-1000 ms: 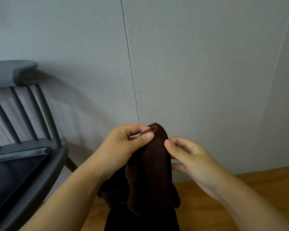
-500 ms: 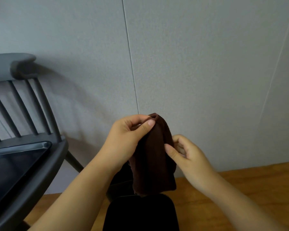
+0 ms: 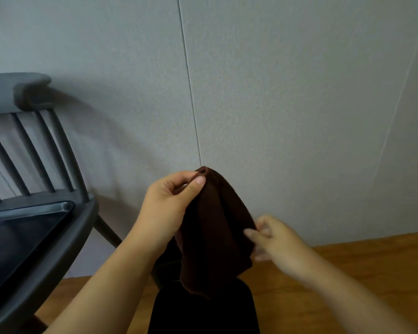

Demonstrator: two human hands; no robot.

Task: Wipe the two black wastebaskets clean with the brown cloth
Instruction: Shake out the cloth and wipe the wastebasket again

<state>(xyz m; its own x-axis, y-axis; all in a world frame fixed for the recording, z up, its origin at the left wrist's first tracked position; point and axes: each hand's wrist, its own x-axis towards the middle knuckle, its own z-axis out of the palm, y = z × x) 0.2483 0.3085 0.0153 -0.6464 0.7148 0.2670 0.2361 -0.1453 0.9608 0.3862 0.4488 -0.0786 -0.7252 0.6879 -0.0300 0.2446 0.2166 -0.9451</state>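
The brown cloth (image 3: 215, 232) hangs in front of me at the frame's centre. My left hand (image 3: 169, 208) pinches its top corner between thumb and forefinger. My right hand (image 3: 273, 242), blurred, pinches the cloth's right edge lower down. Below the cloth, a black wastebasket (image 3: 203, 312) stands on the wooden floor at the bottom centre. A second black wastebasket (image 3: 164, 268) shows partly behind it, mostly hidden by the cloth and my left forearm.
A dark grey spindle-back chair (image 3: 58, 249) stands at the left with a black tray-like thing (image 3: 17, 235) on its seat. A grey panelled wall (image 3: 299, 116) rises close behind. Wooden floor (image 3: 348, 268) spreads to the right.
My right hand has slid down the cloth's right edge, from near the top corner to lower down. My left hand keeps its pinch on the top corner.
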